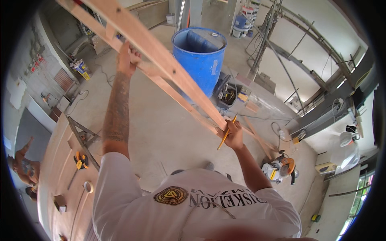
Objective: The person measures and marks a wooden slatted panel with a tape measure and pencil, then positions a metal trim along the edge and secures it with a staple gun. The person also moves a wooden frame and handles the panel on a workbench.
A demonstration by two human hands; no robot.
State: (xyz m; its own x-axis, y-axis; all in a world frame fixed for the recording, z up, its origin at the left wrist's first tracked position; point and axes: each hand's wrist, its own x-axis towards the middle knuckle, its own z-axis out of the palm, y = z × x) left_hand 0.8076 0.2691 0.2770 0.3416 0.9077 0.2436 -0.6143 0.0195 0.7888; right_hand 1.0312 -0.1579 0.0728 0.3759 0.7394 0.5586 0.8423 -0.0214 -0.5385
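Observation:
A long, narrow wooden frame [173, 71] of pale battens slants across my front, from the upper left down to the right of the middle. My left hand [128, 60] is closed round its lower batten, beside a short crosspiece. At the near end, my right hand [234, 135] grips the frame. A yellow pencil [222, 140] is also held in the right hand, sticking out above and below the fingers. The frame is raised off the floor, and its far end runs out of the picture at the top.
Beyond the frame stands a blue drum [199, 66], with a tool bin [227, 94] beside it. A power saw [279, 168] is on the floor at right. At left, a wooden panel [76, 205] carries a tape roll [89, 186]. Another person [27, 166] is at far left.

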